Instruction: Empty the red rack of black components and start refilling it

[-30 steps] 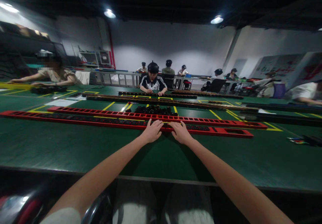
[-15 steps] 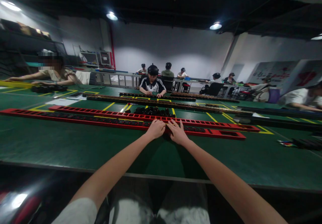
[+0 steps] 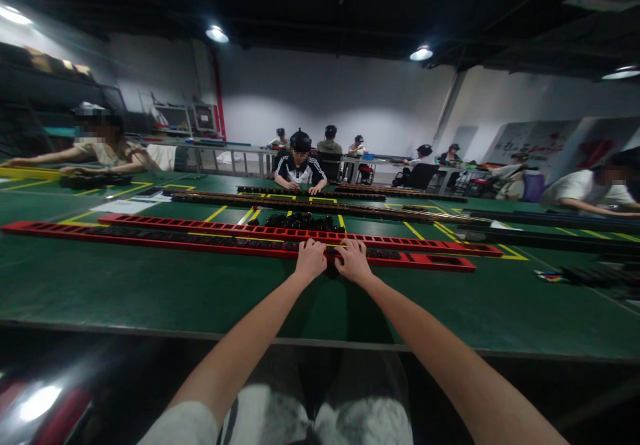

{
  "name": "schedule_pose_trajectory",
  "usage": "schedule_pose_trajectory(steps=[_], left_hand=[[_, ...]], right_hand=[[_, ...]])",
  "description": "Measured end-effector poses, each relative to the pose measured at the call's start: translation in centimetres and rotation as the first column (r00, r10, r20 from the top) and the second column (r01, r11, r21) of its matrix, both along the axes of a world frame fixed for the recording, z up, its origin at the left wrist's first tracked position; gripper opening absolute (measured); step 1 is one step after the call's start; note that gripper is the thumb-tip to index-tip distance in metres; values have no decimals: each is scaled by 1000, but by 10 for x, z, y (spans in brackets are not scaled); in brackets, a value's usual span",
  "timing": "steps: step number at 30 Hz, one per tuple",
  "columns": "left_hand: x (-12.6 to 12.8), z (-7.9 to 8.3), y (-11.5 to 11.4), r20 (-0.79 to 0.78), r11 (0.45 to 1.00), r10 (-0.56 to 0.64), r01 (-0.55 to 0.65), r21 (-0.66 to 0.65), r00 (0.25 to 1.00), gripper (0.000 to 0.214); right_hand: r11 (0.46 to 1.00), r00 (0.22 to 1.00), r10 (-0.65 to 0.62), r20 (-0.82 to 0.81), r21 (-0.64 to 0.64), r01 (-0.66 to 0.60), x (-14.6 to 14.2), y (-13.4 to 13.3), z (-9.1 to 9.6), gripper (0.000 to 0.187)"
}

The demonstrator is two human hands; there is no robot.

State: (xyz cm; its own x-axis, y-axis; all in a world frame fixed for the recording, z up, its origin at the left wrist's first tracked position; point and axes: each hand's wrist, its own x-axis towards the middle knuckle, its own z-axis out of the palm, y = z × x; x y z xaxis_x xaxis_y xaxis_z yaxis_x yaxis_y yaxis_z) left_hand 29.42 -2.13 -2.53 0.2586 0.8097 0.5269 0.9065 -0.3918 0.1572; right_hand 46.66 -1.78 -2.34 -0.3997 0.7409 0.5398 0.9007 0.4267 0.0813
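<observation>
A long red slotted rail lies across the green table, its slots filled with small black parts. A second red rail lies just behind it with open slots. My left hand and my right hand rest side by side on the near rail, fingers curled down onto the black parts. What the fingertips hold, if anything, is hidden. A heap of loose black parts sits behind the far rail.
Dark rails and yellow floor-tape lines run across the table farther back. A person sits opposite, another at far left, another at right. Small coloured items lie at right.
My hands have drawn closer together on the near rail and the fingers have curled in. The view has shifted slightly.
</observation>
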Motion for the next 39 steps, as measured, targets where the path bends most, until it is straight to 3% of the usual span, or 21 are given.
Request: schedule_pose_trajectory(steps=[6, 16, 21, 39], left_hand=[[1, 1, -3, 2, 1000, 1, -1, -15, 1000, 26], [0, -1, -4, -4, 999, -6, 5, -43, 1000, 38], [3, 0, -4, -1, 999, 8, -8, -50, 1000, 40], [3, 3, -3, -18, 998, 2, -3, -64, 1000, 29]], right_hand=[[998, 996, -53, 71, -10, 54, -1, -1, 3, 34], [999, 987, 34, 155, -38, -29, -6, -5, 7, 40], [993, 985, 97, 146, -74, -87, -8, -7, 9, 43], [994, 995, 85, 54, -66, -82, -2, 0, 4, 32]])
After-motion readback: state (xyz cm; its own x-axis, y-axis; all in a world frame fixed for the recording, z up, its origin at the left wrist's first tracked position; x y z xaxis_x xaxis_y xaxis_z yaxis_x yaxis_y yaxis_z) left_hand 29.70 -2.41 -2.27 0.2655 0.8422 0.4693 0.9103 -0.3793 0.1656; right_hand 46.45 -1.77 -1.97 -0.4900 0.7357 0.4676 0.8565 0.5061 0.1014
